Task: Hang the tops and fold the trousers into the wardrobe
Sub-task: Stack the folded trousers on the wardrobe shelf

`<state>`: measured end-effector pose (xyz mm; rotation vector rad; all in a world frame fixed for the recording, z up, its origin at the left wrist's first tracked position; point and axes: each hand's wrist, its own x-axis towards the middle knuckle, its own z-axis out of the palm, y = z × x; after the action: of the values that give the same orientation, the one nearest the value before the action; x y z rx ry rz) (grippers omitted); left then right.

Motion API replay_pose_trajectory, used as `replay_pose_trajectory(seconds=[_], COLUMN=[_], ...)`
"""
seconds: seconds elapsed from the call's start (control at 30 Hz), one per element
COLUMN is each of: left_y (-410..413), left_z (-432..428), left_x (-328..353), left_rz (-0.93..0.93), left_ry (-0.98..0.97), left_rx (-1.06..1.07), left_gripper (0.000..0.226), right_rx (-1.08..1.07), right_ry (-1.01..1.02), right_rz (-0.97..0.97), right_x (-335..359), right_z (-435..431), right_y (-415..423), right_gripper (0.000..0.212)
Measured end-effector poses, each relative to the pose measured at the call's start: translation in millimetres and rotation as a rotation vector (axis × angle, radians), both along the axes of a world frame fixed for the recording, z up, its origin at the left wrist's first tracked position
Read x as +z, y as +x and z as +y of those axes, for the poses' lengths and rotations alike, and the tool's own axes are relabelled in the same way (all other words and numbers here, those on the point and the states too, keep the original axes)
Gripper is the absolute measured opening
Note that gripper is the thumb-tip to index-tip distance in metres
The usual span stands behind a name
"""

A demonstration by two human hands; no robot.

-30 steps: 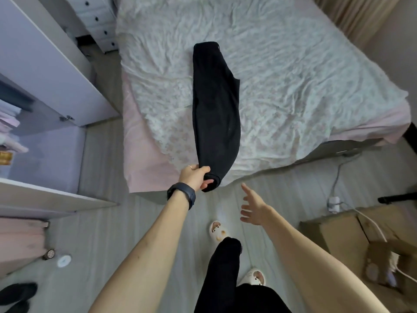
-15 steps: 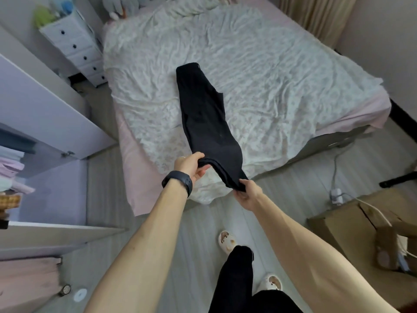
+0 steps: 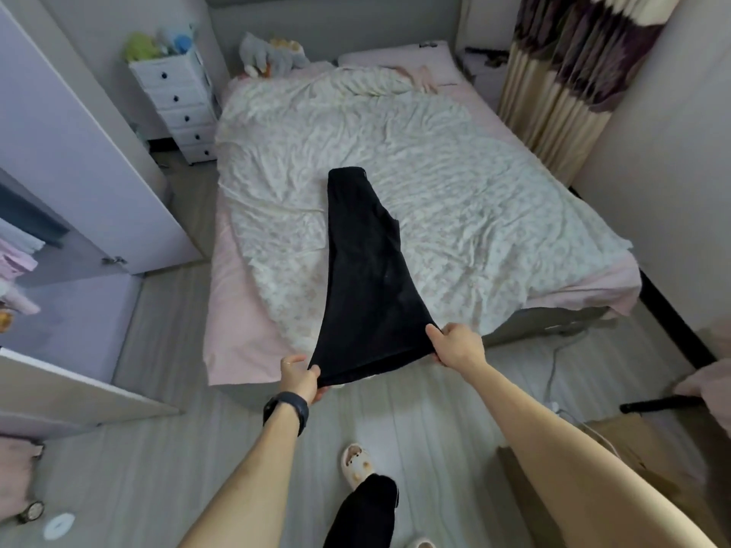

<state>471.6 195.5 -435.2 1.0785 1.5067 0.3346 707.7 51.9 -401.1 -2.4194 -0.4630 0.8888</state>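
Right: bed [image 3: 494, 183] ahead, open wardrobe [image 3: 79, 160] off to the left. Black trousers [image 3: 368, 278] lie on the quilt, long axis running from the near edge straight away toward the headboard. Far end lies flat, near end is lifted off the edge. Both hands are at the near end, one per corner, neither nearer. Left hand [image 3: 300, 373] pinches the left corner, thumb on top. Right hand [image 3: 459, 346] grips the right corner, fingers curled. Arms reach forward. Probably near end folds over far end.
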Motion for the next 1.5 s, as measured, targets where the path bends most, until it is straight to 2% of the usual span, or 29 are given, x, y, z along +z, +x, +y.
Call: replay_pose_trajectory(seconds=[0.13, 0.27, 0.47, 0.53, 0.63, 0.7, 0.77, 0.9, 0.93, 1.0, 1.07, 1.13, 1.2, 1.3, 1.4, 1.5], left_y=[-13, -34, -71, -76, -69, -57, -40, -1, 20, 31, 53, 86, 122, 167, 194, 235], left_z=[-17, -52, -75, -67, -46, -26, 0, 56, 93, 118, 161, 219, 277, 344, 373, 416], left_x=[-4, -16, -12, -4, 17, 29, 42, 51, 48, 40, 28, 19, 12, -3, -7, -22], left_rz=[0.013, 0.055, -0.078, -0.162, -0.270, -0.292, -0.215, -0.064, -0.014, 0.077, 0.156, 0.195, 0.158, 0.159, 0.149, 0.166], left_ry=[-0.011, -0.136, -0.293, -0.304, -0.242, -0.159, -0.010, 0.263, 0.329, 0.408, 0.474, 0.487, 0.440, 0.386, 0.383, 0.402], left_rx=[-0.061, -0.109, -0.107, -0.130, -0.205, -0.262, -0.354, -0.417, -0.429, -0.485, -0.560, -0.622, -0.636, -0.649, -0.638, -0.601], left_gripper=[0.021, 0.034, 0.023, 0.019, 0.037, 0.050, 0.051, 0.027, 0.023, 0.019, 0.026, 0.030, 0.025, 0.023, 0.022, 0.015], right_rx=[-0.084, -0.284, -0.100, -0.039, -0.089, -0.090, 0.006, 0.075, 0.101, 0.171, 0.237, 0.249, 0.222, 0.160, 0.105, 0.099], right_ry=[-0.092, -0.006, 0.285, 0.341, 0.455, 0.494, 0.440, 0.378, 0.369, 0.323, 0.290, 0.264, 0.258, 0.230, 0.206, 0.150], right_rz=[0.103, 0.242, 0.094, 0.127, 0.318, 0.431, 0.315, 0.040, -0.015, -0.093, -0.157, -0.162, -0.127, -0.097, -0.066, -0.095], right_x=[-17, -39, -40, -30, -11, -3, 5, 22, 24, 23, 17, 11, 8, -6, -14, -33], right_z=[-30, -70, -113, -115, -100, -80, -55, 4, 40, 58, 91, 139, 191, 257, 290, 338], right_y=[-14, -45, -68, -65, -49, -31, -12, 25, 50, 65, 89, 120, 150, 188, 206, 239], right_gripper=[0.044, 0.033, 0.005, 0.014, 0.024, 0.038, 0.045, 0.022, 0.016, 0.006, 0.004, 0.005, 0.009, 0.031, 0.047, 0.046])
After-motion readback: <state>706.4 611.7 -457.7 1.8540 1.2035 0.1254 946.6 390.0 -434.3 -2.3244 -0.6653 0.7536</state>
